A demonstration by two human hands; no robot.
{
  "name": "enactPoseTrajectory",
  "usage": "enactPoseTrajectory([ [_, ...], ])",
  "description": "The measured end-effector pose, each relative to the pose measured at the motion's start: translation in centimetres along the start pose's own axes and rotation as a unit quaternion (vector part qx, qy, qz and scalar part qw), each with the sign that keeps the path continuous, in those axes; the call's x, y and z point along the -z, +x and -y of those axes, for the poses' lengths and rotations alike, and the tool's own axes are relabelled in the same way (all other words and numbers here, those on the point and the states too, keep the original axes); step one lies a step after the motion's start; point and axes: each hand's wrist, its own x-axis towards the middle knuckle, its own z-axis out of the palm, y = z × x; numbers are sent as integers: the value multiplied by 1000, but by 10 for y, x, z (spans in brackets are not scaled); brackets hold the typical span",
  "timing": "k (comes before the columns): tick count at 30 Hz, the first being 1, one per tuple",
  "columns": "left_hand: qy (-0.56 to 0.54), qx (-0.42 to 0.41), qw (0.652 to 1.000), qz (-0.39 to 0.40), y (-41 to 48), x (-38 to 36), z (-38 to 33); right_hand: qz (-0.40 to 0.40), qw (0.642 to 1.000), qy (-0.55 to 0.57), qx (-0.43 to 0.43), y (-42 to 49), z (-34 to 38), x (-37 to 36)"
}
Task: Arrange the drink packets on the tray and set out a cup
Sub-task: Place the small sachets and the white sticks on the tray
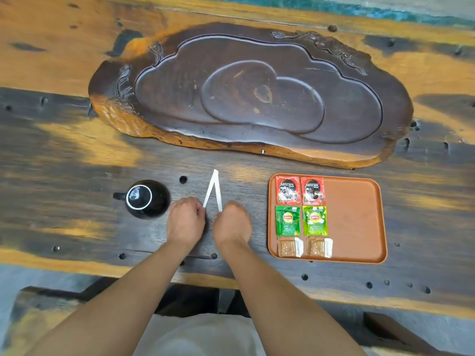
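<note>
Two white stick packets lie on the table in an upside-down V, tips touching at the far end. My left hand (185,221) pinches the near end of the left stick packet (209,191). My right hand (231,223) pinches the near end of the right stick packet (218,192). A black cup (147,199) sits upside down left of my left hand, handle pointing left. The orange tray (354,217) at the right holds two red Nescafe packets (300,190), two green Lipton packets (301,220) and two brown packets (304,247) in its left half.
A large dark carved wooden tea tray (246,93) fills the far middle of the worn wooden table (64,155). A bench (51,299) shows below the table's near edge, beside my lap.
</note>
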Motion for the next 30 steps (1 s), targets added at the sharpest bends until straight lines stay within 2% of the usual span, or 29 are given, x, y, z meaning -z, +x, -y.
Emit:
enactPoseTrajectory([
  [4,-23,30,999,-1,2,2,-6,24,995,87,-41,-1,-5,7],
  [9,-163,92,982,39,-2,4,-29,-20,979,200,-20,-4,-33,38],
  [12,-224,78,968,83,-12,-3,-55,-59,967,247,-19,-6,-66,68],
  [16,-261,22,954,148,-23,-23,-100,-113,950,282,-75,1,-127,102],
  [22,-227,-76,933,268,-43,-66,-178,-140,957,221,-124,9,-225,143],
  [24,-192,-121,916,332,-62,-123,-254,-143,954,178,-193,25,-309,177],
  [30,-103,-176,923,328,-60,-151,-284,-87,972,132,-176,38,-323,175],
])
